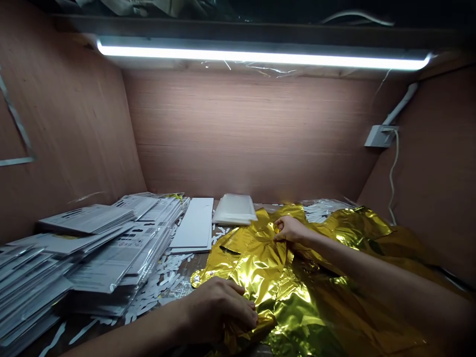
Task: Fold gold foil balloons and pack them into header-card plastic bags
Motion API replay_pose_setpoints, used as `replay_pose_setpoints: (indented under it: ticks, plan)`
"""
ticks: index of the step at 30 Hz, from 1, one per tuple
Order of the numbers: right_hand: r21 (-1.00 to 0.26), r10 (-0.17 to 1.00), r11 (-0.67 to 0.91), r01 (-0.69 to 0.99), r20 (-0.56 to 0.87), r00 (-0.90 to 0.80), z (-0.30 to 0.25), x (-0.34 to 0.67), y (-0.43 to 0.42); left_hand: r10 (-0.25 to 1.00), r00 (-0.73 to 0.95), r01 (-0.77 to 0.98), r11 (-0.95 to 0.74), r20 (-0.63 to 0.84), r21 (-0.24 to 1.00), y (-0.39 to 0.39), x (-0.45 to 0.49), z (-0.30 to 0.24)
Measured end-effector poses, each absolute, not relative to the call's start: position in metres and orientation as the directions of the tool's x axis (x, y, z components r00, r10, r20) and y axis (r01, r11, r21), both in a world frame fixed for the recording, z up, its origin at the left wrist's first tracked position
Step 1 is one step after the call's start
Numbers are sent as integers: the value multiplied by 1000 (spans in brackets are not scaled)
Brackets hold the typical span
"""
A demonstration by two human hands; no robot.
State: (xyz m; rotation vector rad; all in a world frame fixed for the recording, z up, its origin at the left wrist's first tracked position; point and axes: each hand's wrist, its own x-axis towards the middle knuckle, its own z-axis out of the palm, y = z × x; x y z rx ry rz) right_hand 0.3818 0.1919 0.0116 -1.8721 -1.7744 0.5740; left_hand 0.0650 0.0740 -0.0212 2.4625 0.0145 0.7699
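Note:
A crumpled gold foil sheet covers the right half of the bench. My left hand rests near the front, fingers curled and pinching the foil's near edge. Further back, my right hand pinches a fold of the same foil at its far edge. Both forearms reach in from the bottom and right.
Stacks of flat printed packets in clear sleeves fill the left side. A white card and a pile of clear bags lie at the back. White paper scraps litter the bench. Wooden walls enclose it; a socket box is on the right wall.

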Motion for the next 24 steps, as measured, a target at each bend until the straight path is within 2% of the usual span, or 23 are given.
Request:
replay_pose_setpoints:
  ticks: [4,7,11,13,18,20,21,23,24]
  plan:
    - [-794,991,-65,605,21,135,13,386,188,167,810,-170,-850,562,498,74,65,-23]
    - [-857,985,-98,506,-10,173,16,385,183,158,820,-165,-855,550,492,76,64,-25]
    - [-859,984,-155,488,-89,155,16,374,174,165,859,-109,-866,485,487,78,62,-28]
    - [-842,987,-142,521,-78,143,14,368,168,160,862,-109,-867,480,485,79,62,-30]
    - [-757,989,82,648,140,38,13,355,138,177,850,-117,-855,497,505,78,61,-32]
    - [-675,950,298,675,278,-142,12,351,121,193,843,-118,-844,502,523,78,61,-32]
    - [-578,882,465,670,368,-295,10,348,112,202,838,-122,-836,507,535,78,60,-32]
    - [-266,621,774,574,495,-608,5,343,96,222,833,-124,-818,507,562,79,60,-34]
    - [-98,481,857,506,504,-717,2,340,90,229,834,-122,-811,503,572,79,59,-35]
